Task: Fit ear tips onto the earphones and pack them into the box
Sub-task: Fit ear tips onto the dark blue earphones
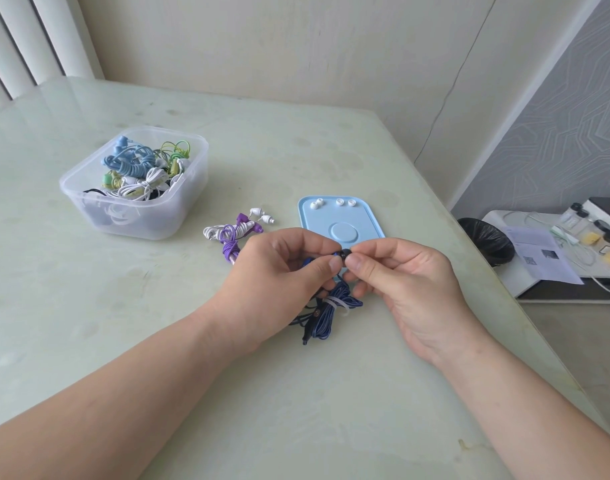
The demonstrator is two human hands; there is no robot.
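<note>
My left hand (279, 271) pinches a dark blue earphone whose coiled, tie-bound cable (327, 313) trails down onto the table. My right hand (400, 282) grips a black ear tip (346, 253) between thumb and fingers, pressed against the earbud end held by the left. Several white ear tips (334, 203) lie along the far edge of a light blue tray (372, 223) just beyond my hands. A purple-and-white earphone bundle (237, 230) rests left of the tray. The clear plastic box (178, 209) at the left holds several coiled earphones.
The pale green table (123, 306) ends in an edge running diagonally at the right. Beyond that edge stand a black-lined bin (487, 244) and a low white stand with papers and small jars (573, 244). A wall is behind the table.
</note>
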